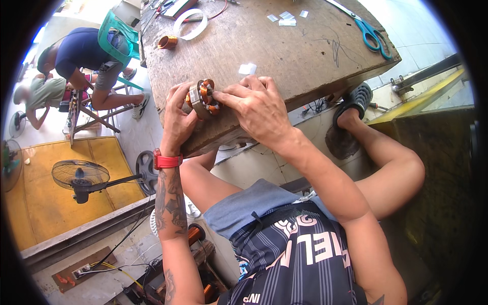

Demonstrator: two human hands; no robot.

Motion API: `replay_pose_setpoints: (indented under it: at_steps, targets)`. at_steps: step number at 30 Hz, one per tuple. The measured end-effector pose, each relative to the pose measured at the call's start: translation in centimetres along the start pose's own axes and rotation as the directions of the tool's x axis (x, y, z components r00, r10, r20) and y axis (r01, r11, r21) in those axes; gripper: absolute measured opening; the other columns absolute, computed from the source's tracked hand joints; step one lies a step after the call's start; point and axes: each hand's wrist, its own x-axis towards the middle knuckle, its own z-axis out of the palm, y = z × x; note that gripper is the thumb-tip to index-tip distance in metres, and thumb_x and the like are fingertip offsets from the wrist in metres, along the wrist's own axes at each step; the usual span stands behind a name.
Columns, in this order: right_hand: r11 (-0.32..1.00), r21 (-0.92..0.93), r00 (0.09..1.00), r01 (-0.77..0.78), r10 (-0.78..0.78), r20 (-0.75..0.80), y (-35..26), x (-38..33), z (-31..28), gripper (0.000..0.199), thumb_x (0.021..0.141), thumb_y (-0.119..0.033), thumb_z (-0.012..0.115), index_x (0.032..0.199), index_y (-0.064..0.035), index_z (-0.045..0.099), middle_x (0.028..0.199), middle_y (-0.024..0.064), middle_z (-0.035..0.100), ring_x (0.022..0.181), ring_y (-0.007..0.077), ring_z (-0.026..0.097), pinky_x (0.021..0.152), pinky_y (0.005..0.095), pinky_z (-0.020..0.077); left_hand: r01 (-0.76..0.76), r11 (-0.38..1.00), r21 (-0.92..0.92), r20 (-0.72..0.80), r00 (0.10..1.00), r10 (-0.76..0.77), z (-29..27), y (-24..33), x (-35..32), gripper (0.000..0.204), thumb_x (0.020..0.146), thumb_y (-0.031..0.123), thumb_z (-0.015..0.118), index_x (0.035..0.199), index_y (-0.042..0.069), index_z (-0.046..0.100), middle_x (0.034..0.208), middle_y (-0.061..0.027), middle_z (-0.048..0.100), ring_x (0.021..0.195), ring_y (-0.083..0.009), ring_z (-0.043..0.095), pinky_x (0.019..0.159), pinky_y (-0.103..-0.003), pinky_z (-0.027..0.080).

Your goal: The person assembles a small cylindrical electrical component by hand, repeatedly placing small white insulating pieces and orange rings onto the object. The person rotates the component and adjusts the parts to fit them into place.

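A small motor stator (204,99), a metal ring wound with orange copper wire, stands on edge near the wooden table's front left edge. My left hand (178,113) is closed around its left side, thumb toward me. From the right, my right hand (258,108) reaches in with fingers pressed together, their tips at the stator's inner opening. What those fingertips pinch, if anything, is hidden, as is the right thumb. White slips (247,68) lie just beyond my right hand.
On the wooden table (244,30) are a copper coil (167,42), a white strip loop (191,24), clear slips (287,21), thin dark wire and teal-handled scissors (373,38). A black fan (81,175) stands left. Two people work farther back left, near a green chair (114,35).
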Motion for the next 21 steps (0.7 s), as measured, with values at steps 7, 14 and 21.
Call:
replay_pose_setpoints:
  at_steps: [7, 14, 21]
  targets:
    - [0.998, 0.065, 0.998, 0.02, -0.023, 0.053, 0.3, 0.0, -1.2, 0.042, 0.096, -0.03, 0.07, 0.133, -0.0117, 0.073, 0.12, 0.0044, 0.073, 0.118, 0.0222, 0.062, 0.106, 0.0415, 0.0418, 0.193, 0.828, -0.527, 0.013, 0.976, -0.219, -1.7, 1.6, 0.1, 0.063, 0.094, 0.018, 0.073, 0.15, -0.004, 0.055, 0.152, -0.0175, 0.056, 0.142, -0.0277, 0.053, 0.122, -0.039, 0.038]
    - [0.991, -0.033, 0.99, 0.132, -0.13, 0.061, 0.1, -0.3, -1.4, 0.068, 0.091, -0.059, 0.073, 0.133, -0.0062, 0.069, 0.125, 0.0094, 0.067, 0.121, 0.0275, 0.059, 0.108, 0.0425, 0.0413, -0.239, 0.958, 0.159, 0.168, 0.963, 0.212, -2.8, 6.1, 0.2, 0.113, 0.072, 0.028, 0.097, 0.163, 0.002, 0.034, 0.162, -0.0182, 0.043, 0.15, -0.0348, 0.046, 0.125, -0.05, 0.04]
    - [0.997, -0.057, 0.994, -0.057, 0.062, 0.093, -1.8, 1.2, -0.2, 0.065, 0.092, -0.062, 0.072, 0.121, -0.0045, 0.067, 0.115, 0.0116, 0.065, 0.112, 0.0277, 0.06, 0.101, 0.0432, 0.0458, 0.249, 0.816, -0.522, -0.139, 0.919, -0.369, 0.8, 7.9, -0.3, 0.091, 0.085, 0.032, 0.095, 0.152, -0.002, 0.045, 0.107, -0.0175, 0.073, 0.097, -0.0225, 0.076, 0.084, -0.032, 0.062]
